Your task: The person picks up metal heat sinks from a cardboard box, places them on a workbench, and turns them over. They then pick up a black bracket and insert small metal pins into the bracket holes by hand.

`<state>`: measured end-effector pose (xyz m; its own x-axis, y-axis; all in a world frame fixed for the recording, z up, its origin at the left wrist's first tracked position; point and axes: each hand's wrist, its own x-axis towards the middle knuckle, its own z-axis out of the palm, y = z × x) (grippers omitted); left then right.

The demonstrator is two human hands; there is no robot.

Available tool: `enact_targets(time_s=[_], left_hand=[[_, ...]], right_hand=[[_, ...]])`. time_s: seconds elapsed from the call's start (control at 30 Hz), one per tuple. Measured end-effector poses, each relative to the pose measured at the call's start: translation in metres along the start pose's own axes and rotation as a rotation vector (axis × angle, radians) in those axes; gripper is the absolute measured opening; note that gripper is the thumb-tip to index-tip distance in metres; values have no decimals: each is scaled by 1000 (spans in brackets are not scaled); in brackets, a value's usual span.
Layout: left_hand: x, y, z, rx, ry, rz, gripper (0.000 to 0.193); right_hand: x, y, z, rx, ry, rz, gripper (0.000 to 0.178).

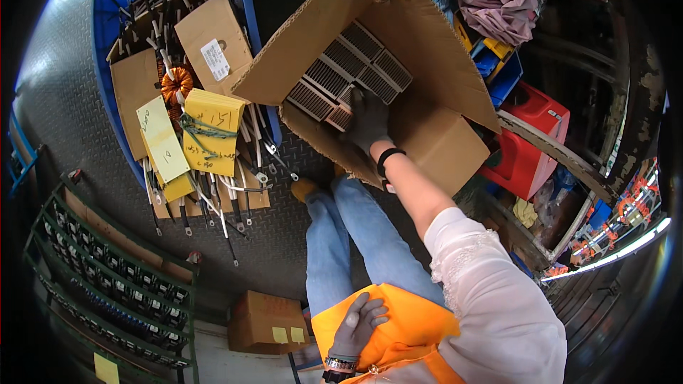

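Inside carton [416, 35], right hand [368, 117] at finned blocks [346, 64], handwritten yellow card [217, 146] outside

The floor [60, 92] under me was dark grey, with little bumps all over it. My tan shoe [304, 189] was on it, near the big open cardboard box [313, 35]. A big blue bin [101, 50] stood on my left, but I could not see if its bottom touched the floor. I could not see what was under the cardboard box either. That box carried the grey blocks [329, 73] I had my right grip [359, 103] on. They had lots of thin fins, and they sat close together in rows. The box's flaps were wide open.
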<state>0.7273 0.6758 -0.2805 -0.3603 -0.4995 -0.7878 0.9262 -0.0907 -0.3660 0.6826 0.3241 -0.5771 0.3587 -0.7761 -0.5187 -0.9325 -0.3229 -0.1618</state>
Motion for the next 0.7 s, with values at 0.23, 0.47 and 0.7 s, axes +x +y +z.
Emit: enact_targets(time_s=[0.23,0.47,0.7], left_hand=[[6,-7,1,-8,4,-24,62],[5,-11,6,38,25,13,62],[9,-27,7,3,8,3,64]], right_hand=[[10,1,23,-135,-48,52,112],[7,-5,26,-64,29,26,100],[-13,0,-11,-91,58,23,100]])
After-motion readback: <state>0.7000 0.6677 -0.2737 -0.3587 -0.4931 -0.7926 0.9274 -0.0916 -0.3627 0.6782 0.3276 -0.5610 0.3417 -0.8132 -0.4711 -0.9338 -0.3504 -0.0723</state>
